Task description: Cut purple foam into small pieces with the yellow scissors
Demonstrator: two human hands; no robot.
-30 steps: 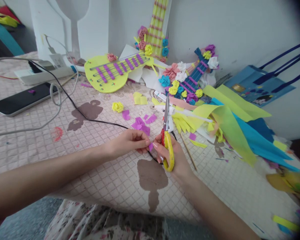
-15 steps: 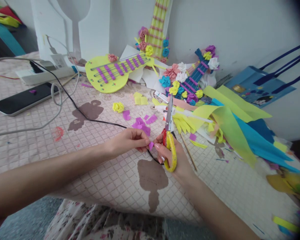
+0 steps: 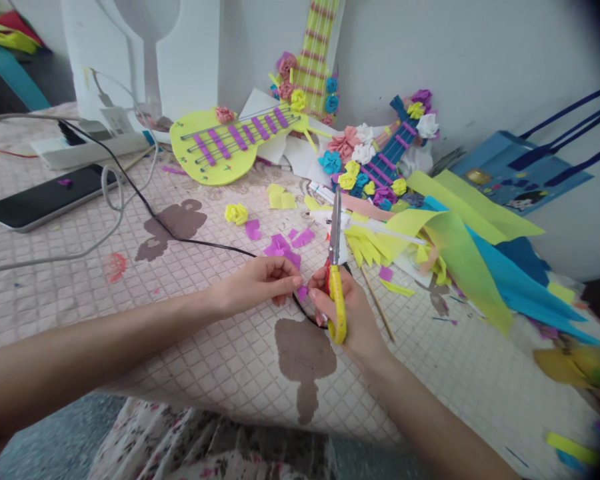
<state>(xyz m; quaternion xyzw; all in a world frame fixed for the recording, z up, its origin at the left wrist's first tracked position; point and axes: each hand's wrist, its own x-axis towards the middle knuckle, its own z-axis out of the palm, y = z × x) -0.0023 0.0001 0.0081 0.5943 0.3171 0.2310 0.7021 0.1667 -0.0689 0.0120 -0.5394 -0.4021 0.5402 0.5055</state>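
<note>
My left hand (image 3: 263, 283) is closed in a pinch at a small purple paper piece (image 3: 301, 292), partly hidden by the fingers. Just to its right, my right hand (image 3: 347, 307) grips scissors with yellow and red handles (image 3: 337, 300). Their blades point up and away from me and look closed. The right thumb and fingertips come close to the same purple piece; whether they touch it I cannot tell. Beyond both hands lie several purple paper scraps (image 3: 280, 247) and a yellow paper flower (image 3: 237, 213).
Behind stand a yellow paper guitar (image 3: 215, 170) and a blue one with paper flowers (image 3: 385, 160). Crepe paper strips (image 3: 460, 253) and a blue bag (image 3: 520, 173) lie right. A black cable (image 3: 205, 244) runs under my hands; a phone (image 3: 45, 200) rests left.
The scissors have tilted slightly and turned more edge-on in my right hand. The purple piece between my hands shows less clearly; my left hand has barely shifted.
</note>
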